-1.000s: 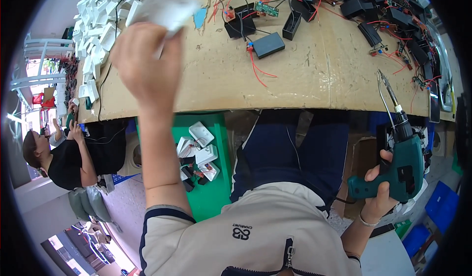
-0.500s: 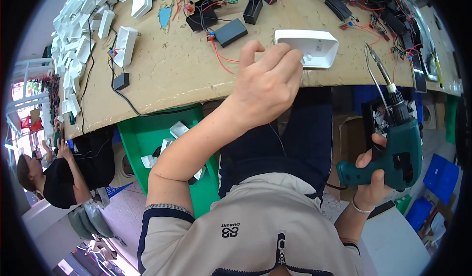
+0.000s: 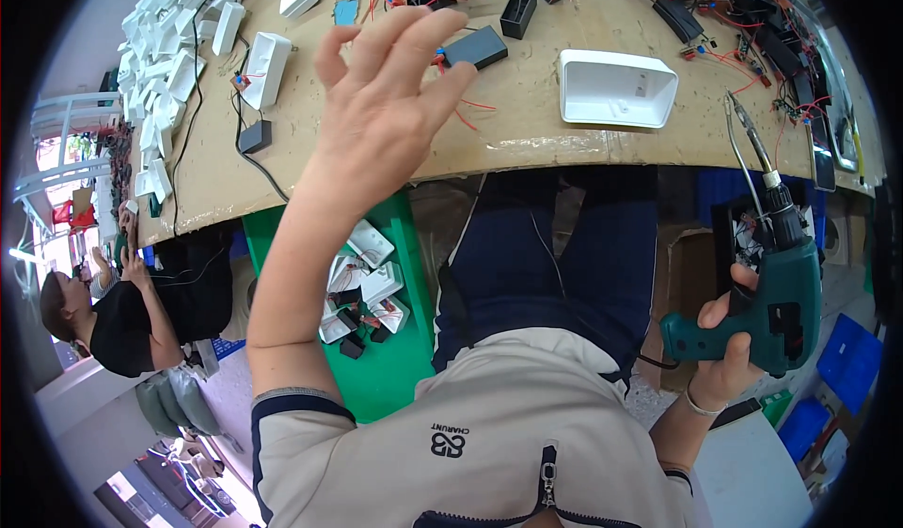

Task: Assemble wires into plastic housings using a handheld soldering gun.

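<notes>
My left hand [image 3: 381, 119] hovers above the workbench with its fingers spread and nothing in them. Its fingertips are near a black rectangular box [image 3: 478, 48] with red wires, part of which the hand hides. An open white plastic box [image 3: 618, 88] lies by itself on the bench, right of that hand. My right hand [image 3: 726, 351] is wrapped around a dark green soldering gun [image 3: 790, 283]. The gun's hot tip and a thin curved feed tube point up, over the bench's near edge and apart from the white box.
A heap of white boxes [image 3: 179, 53] covers the bench's left side. Black boxes [image 3: 677, 20] with red wires crowd the far right. Below the edge, a green bin [image 3: 400, 378] holds white and black parts. Another person [image 3: 141, 312] works at the left.
My left hand has left the white box, swung to the left and spread its fingers. The white box stays on the bench. My right hand keeps hold of the soldering gun. The view has shifted slightly.
</notes>
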Available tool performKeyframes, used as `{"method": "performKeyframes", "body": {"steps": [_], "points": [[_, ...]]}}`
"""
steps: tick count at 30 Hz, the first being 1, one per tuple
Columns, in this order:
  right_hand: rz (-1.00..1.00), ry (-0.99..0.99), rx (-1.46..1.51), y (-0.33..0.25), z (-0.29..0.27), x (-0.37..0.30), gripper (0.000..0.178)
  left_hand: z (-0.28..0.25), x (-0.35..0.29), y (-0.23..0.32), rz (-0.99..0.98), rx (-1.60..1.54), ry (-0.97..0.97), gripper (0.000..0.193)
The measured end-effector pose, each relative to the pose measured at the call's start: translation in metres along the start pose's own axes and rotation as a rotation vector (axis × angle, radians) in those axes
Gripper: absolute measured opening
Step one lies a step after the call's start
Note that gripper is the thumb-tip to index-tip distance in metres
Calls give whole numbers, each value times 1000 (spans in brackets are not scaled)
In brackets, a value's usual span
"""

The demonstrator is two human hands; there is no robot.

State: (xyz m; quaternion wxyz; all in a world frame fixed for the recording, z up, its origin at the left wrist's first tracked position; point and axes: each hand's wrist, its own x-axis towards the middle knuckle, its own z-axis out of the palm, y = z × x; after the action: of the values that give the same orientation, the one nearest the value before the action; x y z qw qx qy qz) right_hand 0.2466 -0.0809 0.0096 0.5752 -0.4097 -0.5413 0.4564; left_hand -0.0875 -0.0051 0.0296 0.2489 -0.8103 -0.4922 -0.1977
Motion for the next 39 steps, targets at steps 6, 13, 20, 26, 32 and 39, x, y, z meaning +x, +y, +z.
{"method": "performKeyframes", "body": {"steps": [6,13,20,26,32,39], "points": [[-9,-8,-17,-1,5,1,64,14,-1,-17,208,-44,-198,9],[15,-6,1,0,6,4,66,23,19,-56,-333,-775,429,13],[5,24,32,0,13,10,67,3,37,-91,-637,-1338,1053,12],[35,28,101,3,19,18,67,2,45,-134,-777,-1322,1142,6],[28,29,78,3,23,19,67,-25,73,-151,-499,-1462,1304,7],[67,0,276,10,18,24,68,-58,50,-154,-310,-1588,971,15]]}}
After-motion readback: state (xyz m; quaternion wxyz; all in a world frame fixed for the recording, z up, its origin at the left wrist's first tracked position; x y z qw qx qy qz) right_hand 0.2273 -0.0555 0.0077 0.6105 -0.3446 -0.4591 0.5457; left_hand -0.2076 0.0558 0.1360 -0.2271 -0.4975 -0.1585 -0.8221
